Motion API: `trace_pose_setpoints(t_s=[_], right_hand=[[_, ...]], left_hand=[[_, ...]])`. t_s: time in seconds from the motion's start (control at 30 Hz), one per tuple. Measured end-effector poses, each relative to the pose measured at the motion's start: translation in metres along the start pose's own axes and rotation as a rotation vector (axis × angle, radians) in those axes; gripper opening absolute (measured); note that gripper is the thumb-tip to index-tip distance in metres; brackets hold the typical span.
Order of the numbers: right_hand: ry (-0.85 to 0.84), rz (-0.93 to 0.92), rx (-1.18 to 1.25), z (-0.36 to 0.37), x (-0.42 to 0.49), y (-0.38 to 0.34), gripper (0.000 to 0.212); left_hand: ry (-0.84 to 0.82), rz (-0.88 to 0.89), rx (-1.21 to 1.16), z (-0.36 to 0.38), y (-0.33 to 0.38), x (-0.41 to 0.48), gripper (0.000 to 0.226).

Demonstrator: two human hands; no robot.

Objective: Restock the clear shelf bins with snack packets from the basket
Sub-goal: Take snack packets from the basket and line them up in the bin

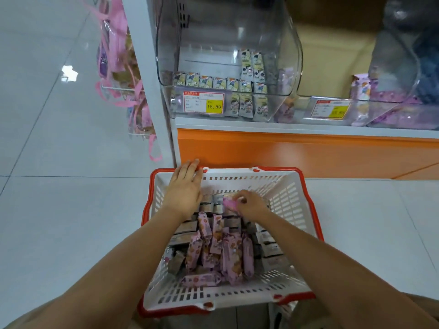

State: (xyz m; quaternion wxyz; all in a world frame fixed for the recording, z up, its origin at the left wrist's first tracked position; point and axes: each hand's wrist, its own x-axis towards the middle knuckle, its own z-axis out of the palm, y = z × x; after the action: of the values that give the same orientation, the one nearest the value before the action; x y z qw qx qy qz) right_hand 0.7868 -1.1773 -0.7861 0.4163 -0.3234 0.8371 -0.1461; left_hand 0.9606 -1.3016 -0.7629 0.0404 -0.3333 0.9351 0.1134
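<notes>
White red-rimmed basket (287,203) holds pink packets (221,252). Right grip (249,205) pinches a single packet (229,203) mid-basket. Left grip (185,186) lies flat, fingers straight, over the far rim. Open floor (59,210) lies left. Above, clear bin (228,55); its tag (203,102) reads 15.80.

Left arm (114,257) stretched forward, left hand (184,188) flat, palm down, right arm (320,252) forward, right hand (251,205) pinching a packet (230,203)

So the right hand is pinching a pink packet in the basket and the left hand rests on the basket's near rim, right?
Not quite. The left hand lies at the far rim of the basket, as the head view shows. The right hand does pinch a pink packet.
</notes>
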Motion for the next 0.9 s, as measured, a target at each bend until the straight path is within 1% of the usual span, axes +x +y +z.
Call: trace_pose_setpoints(t_s=[0.07, 0.13, 0.17, 0.23, 0.3, 0.37, 0.47, 0.57, 0.6, 0.67, 0.73, 0.77, 0.83, 0.9], right_hand=[[0.012, 0.027, 0.323, -0.024, -0.005, -0.014, 0.012], [-0.031, 0.000, 0.663, -0.047, -0.015, -0.029, 0.017], [-0.065, -0.028, 0.796, -0.058, -0.021, -0.034, 0.020], [-0.131, -0.077, 0.969, -0.077, -0.033, -0.044, 0.021], [-0.154, -0.122, 1.056, -0.093, -0.044, -0.049, 0.020], [-0.165, -0.154, 1.095, -0.105, -0.055, -0.051, 0.019], [-0.161, -0.192, 1.084, -0.123, -0.072, -0.053, 0.023], [-0.149, -0.215, 1.083, -0.141, -0.088, -0.054, 0.022], [-0.115, -0.237, 1.053, -0.147, -0.093, -0.053, 0.022], [0.038, -0.341, 0.857, -0.160, -0.103, -0.050, 0.023], [0.199, -0.511, 0.628, -0.174, -0.112, -0.045, 0.020], [0.242, -0.596, 0.540, -0.181, -0.117, -0.043, 0.019], [0.293, -0.721, 0.372, -0.196, -0.128, -0.035, 0.020], [0.351, -0.754, 0.261, -0.211, -0.136, -0.026, 0.023]], left_hand=[[0.023, 0.014, -0.061, -0.010, 0.006, 0.004, 0.057], [0.031, 0.019, -0.187, -0.021, 0.015, 0.010, 0.051], [0.016, -0.004, -0.305, -0.027, 0.021, 0.014, 0.049], [-0.036, -0.122, -0.697, -0.044, 0.035, 0.018, 0.047], [-0.076, -0.231, -1.079, -0.059, 0.049, 0.021, 0.045], [-0.064, -0.269, -1.261, -0.073, 0.061, 0.023, 0.037], [0.004, -0.275, -1.429, -0.092, 0.078, 0.025, 0.015], [0.047, -0.303, -1.498, -0.111, 0.097, 0.029, 0.010], [0.060, -0.320, -1.493, -0.118, 0.104, 0.030, 0.011], [0.091, -0.322, -1.445, -0.128, 0.117, 0.037, 0.013], [0.137, -0.280, -1.355, -0.137, 0.131, 0.046, 0.015], [0.156, -0.266, -1.310, -0.142, 0.139, 0.051, 0.018], [0.187, -0.245, -1.217, -0.154, 0.158, 0.060, 0.031], [0.216, -0.203, -1.135, -0.165, 0.178, 0.069, 0.032]])
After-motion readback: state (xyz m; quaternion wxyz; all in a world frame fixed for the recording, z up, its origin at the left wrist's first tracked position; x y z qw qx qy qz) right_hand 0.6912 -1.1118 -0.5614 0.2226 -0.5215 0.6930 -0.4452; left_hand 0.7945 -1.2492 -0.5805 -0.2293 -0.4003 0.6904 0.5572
